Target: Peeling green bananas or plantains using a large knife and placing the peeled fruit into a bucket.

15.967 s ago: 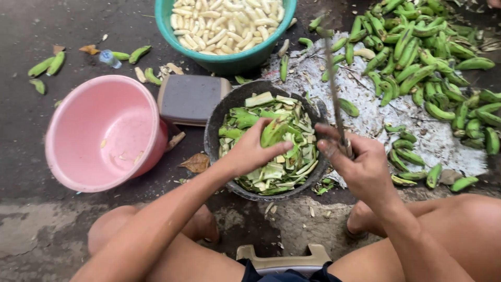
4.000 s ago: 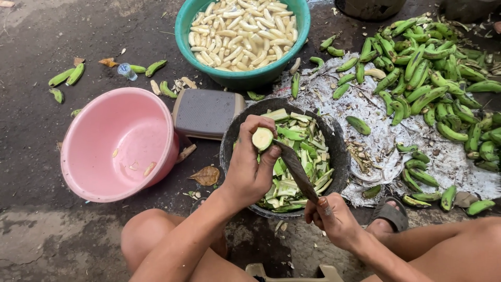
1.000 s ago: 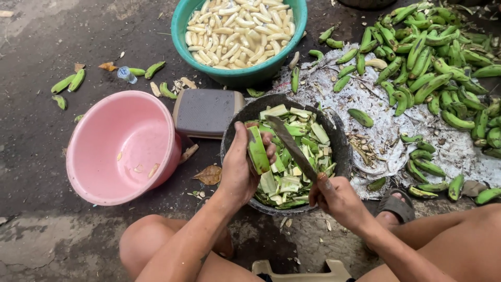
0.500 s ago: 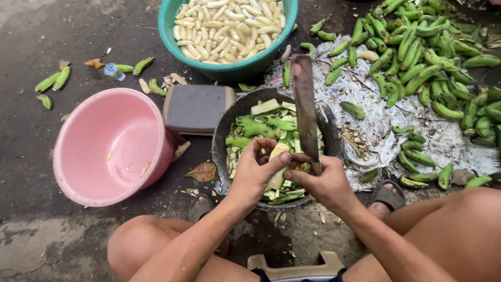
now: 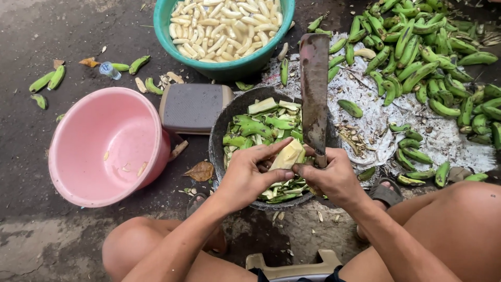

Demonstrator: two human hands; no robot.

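1. Pink plastic basin (image 5: 104,146): smooth and round, holds only a few scraps, sits on the ground at far left.
2. Left hand (image 5: 248,177): fingers pinch the half-peeled banana (image 5: 287,155) over the dark bowl (image 5: 222,130) of green peels. I judge it light, firm, slippery with sap; hold the unpeeled end.
3. Right hand (image 5: 334,177): fingers wrapped round the handle of a broad knife (image 5: 314,89), its stained blade pointing away.
4. Green bananas (image 5: 428,57): heaped at right, curved and waxy.

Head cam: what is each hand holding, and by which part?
Left hand grips a pale peeled banana by its lower part, right thumb also on it. Right hand holds the big knife by its handle, blade pointing away over the dark basin of peels.
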